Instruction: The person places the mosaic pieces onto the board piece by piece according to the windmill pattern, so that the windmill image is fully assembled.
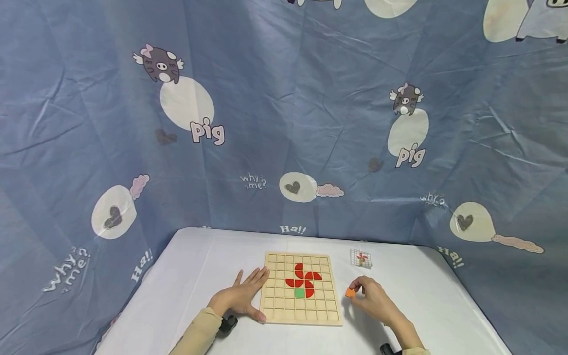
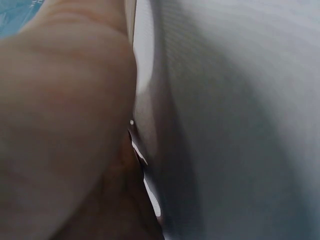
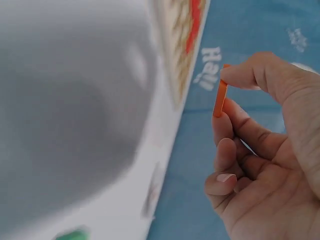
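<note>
A wooden grid board (image 1: pixel 279 314) lies on the white table, with red quarter-round tiles (image 1: pixel 309 292) forming a pinwheel in its middle cells. One green square tile (image 1: pixel 300 293) sits just below the pinwheel. At the board's left edge rests my left hand (image 1: pixel 241 297), fingers straight and spread, thumb at the lower corner. My right hand (image 1: pixel 372 301) is just right of the board and pinches an orange square tile (image 1: pixel 350 293) between thumb and fingers. In the right wrist view the orange tile (image 3: pixel 220 95) shows edge-on. The left wrist view is mostly filled by the hand.
A small pattern card (image 1: pixel 361 258) with a printed red pinwheel on a grid stands beyond my right hand. In the right wrist view a blurred green piece (image 3: pixel 73 234) shows at the bottom. A blue printed curtain (image 1: pixel 266 123) surrounds the table (image 1: pixel 222 246).
</note>
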A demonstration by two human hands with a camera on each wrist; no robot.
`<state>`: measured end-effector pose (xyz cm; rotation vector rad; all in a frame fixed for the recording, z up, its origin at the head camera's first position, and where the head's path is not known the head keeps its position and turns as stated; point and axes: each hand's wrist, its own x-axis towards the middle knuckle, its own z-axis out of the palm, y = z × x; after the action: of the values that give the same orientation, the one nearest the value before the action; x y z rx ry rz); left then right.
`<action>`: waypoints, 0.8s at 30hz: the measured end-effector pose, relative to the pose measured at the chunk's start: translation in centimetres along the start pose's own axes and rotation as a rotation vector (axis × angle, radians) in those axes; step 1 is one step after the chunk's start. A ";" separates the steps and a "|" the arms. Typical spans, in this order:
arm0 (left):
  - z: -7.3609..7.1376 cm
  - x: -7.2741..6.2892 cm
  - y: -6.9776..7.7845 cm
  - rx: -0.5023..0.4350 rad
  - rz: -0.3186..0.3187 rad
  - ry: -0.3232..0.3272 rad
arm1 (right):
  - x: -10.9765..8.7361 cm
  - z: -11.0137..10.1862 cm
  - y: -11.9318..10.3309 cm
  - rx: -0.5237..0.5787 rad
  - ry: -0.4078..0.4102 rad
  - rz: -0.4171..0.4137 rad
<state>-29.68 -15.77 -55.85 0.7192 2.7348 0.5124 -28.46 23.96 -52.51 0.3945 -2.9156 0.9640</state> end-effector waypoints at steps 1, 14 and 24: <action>0.0 0.0 0.0 0.002 -0.002 0.000 | 0.2 0.1 -0.5 -0.003 -0.003 -0.023; -0.1 0.2 -0.1 0.022 0.010 -0.005 | 2.1 3.4 -5.8 -0.015 -0.111 -0.222; 0.2 0.1 -0.3 0.030 0.016 0.000 | 2.2 6.3 -7.6 0.022 -0.196 -0.256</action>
<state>-29.81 -15.94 -56.14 0.7487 2.7447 0.4753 -28.38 13.84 -52.87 0.8868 -2.9225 0.9694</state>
